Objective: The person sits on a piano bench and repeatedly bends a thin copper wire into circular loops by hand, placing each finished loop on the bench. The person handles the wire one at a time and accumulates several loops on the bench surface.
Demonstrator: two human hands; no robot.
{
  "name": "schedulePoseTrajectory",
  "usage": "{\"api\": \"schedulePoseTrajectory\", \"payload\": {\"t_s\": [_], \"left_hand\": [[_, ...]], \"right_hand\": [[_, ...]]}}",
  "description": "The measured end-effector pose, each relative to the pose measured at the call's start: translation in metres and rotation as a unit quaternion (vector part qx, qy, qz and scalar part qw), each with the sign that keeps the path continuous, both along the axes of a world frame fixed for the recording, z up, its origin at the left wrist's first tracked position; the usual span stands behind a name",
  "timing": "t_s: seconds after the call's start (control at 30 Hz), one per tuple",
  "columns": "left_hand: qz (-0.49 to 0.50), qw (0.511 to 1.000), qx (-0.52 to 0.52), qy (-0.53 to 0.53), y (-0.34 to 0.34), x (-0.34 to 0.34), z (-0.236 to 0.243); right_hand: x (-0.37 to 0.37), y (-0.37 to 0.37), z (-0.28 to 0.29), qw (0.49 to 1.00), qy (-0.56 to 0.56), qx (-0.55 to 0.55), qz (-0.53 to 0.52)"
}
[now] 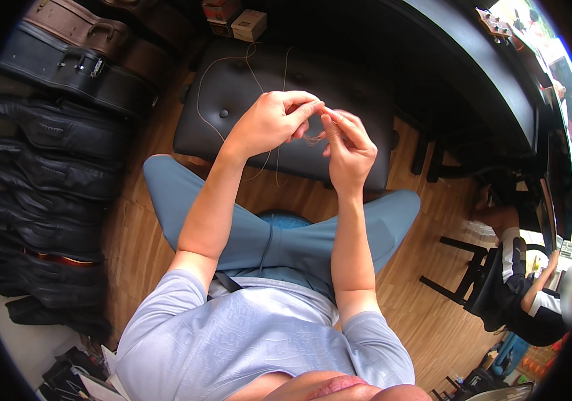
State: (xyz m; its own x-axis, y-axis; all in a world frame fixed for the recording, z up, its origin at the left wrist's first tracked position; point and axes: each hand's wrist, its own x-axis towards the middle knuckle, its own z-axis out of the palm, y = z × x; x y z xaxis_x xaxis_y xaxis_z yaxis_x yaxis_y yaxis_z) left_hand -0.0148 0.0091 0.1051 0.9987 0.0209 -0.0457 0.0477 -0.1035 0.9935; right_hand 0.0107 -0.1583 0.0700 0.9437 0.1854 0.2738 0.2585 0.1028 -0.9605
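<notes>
My left hand (pixel 276 123) and my right hand (pixel 351 147) meet above a black padded bench (pixel 374 144). Thumb and forefinger of each are pinched on a thin copper-coloured string (pixel 198 100), probably an instrument string. Small coils of it show between the hands, just below the fingertips. Long loose lengths loop out to the left over the bench, and others dangle below my left wrist toward my knees. The exact spot where the fingers grip the string is too small to make out.
Two small boxes, one red (pixel 221 10) and one cream (pixel 250 25), sit at the bench's far edge. Hard instrument cases (pixel 92 73) and soft black bags (pixel 45 174) line the left. A long black furniture piece (pixel 486 60) curves along the right. A seated person (pixel 516 267) is at right.
</notes>
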Motion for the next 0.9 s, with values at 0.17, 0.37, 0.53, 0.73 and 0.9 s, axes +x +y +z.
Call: {"api": "schedulePoseTrajectory", "payload": {"t_s": [0.17,0.37,0.53,0.73,0.9], "left_hand": [[0.009,0.996,0.089,0.019,0.006,-0.002,0.004],[-0.020,0.999,0.040,0.018,0.012,0.000,0.003],[0.010,1.000,-0.021,-0.016,0.006,0.001,0.003],[-0.016,0.997,-0.067,-0.027,0.003,0.003,0.003],[-0.008,0.998,-0.051,-0.032,0.003,0.003,0.001]], "right_hand": [[0.012,-0.008,0.001,0.994,0.024,0.081,-0.072],[0.008,-0.006,0.008,0.987,0.109,0.120,0.011],[0.006,-0.001,-0.003,0.978,0.150,0.093,0.115],[0.005,0.003,-0.006,0.969,0.170,0.165,0.076],[0.002,0.003,0.003,0.976,0.142,0.149,0.070]]}}
